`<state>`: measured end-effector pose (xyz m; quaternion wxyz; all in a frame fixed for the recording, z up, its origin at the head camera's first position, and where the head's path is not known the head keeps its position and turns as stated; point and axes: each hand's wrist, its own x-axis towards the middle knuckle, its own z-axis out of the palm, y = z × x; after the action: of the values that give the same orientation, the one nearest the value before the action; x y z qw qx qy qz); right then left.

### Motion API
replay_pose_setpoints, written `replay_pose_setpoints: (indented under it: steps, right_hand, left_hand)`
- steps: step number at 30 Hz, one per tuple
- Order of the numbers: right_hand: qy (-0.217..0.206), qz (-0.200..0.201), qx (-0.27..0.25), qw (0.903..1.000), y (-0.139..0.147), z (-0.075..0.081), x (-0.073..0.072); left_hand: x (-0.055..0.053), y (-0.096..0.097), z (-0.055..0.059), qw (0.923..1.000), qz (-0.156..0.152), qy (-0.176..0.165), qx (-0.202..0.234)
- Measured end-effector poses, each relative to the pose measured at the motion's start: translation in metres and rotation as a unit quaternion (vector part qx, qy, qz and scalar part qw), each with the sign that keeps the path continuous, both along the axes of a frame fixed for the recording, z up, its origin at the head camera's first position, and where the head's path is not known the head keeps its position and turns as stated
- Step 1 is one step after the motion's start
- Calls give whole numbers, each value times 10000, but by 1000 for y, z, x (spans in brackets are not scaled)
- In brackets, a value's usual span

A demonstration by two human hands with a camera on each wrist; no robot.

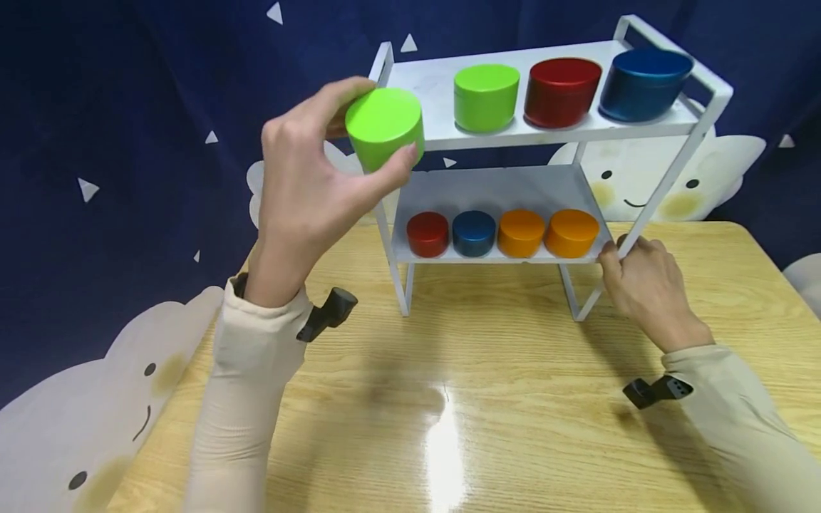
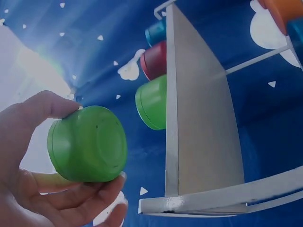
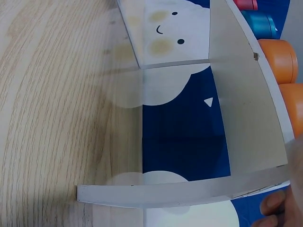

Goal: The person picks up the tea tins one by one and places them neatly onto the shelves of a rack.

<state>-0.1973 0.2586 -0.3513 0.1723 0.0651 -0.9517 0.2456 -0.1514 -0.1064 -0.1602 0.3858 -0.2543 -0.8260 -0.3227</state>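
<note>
My left hand (image 1: 308,171) holds a round green tin (image 1: 385,121) between thumb and fingers, beside the left end of a white two-tier rack (image 1: 436,107). In the left wrist view the underside of this green tin (image 2: 92,144) shows, apart from the upper shelf. On that shelf stand a second green tin (image 1: 486,100), a red tin (image 1: 561,94) and a blue tin (image 1: 644,85). Low on the rack's right side, my right hand (image 1: 654,292) grips the post at the lower shelf; only some of its fingertips (image 3: 272,203) show in the right wrist view.
The lower shelf carries a smaller red tin (image 1: 427,235), a blue tin (image 1: 474,234) and two orange tins (image 1: 521,234). A wooden table (image 1: 385,413) bears the rack. Behind hangs a dark blue curtain (image 1: 160,142) with white clouds and triangles.
</note>
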Motion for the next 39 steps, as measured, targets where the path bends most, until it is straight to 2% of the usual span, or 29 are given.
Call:
replay_pose_setpoints:
  steps: [2, 4, 7, 10, 12, 17, 20, 27, 34, 39]
  right_hand:
    - [-4, -6, -23, 10000, 1, 1, 0]
    - [-32, -27, -23, 10000, 1, 2, 0]
    - [-148, -71, 20, 9999, 2, 2, 0]
    - [-232, -73, 60, 9997, 2, 2, 1]
    - [-222, -64, 56, 9997, 0, 1, 0]
    - [-129, -57, -8, 9999, -1, 1, 0]
    - [-127, -60, -7, 9999, -1, 1, 0]
    - [-74, -25, 14, 10000, 2, 0, 1]
    - [10, 6, 1, 10000, 2, -1, 2]
    - [-26, 3, -64, 10000, 0, 0, 0]
  left_hand:
    - [-9, 4, 8, 9999, -18, -52, -118]
    - [-17, 8, 14, 9995, -32, -259, -157]
    - [-29, 13, 16, 9979, -75, -640, -57]
    - [-38, 16, 14, 9952, -6, -982, 55]
    - [-42, 17, 13, 9928, 153, -1189, 41]
    - [-48, 18, 12, 9877, 723, -1367, -221]
    - [-52, 18, 11, 9860, 824, -1435, -200]
    - [-60, 19, 6, 9884, 516, -1431, 32]
    - [-62, 20, 3, 9872, 565, -1493, 6]
    - [-63, 17, -3, 9901, 391, -1345, 71]
